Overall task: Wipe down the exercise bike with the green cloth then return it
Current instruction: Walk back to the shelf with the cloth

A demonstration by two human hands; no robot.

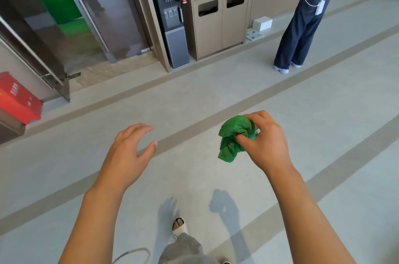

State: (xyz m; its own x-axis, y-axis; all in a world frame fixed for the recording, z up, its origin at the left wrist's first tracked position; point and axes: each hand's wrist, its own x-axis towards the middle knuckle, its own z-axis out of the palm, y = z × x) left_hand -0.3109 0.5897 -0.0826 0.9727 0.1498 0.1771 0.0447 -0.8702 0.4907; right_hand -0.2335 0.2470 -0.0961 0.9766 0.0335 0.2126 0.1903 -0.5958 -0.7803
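My right hand (266,140) grips a crumpled green cloth (232,137), held out in front of me above the grey floor; part of the cloth hangs below my fingers. My left hand (130,145) is held out to the left of it, fingers relaxed and slightly curved, holding nothing and apart from the cloth. No exercise bike is in view.
A person in dark jeans (300,26) stands at the far right. A water dispenser (172,28) and a wooden cabinet (220,24) line the back wall. A glass door (43,47) stands at left, beside a red box (16,97). My foot (179,226) shows below.
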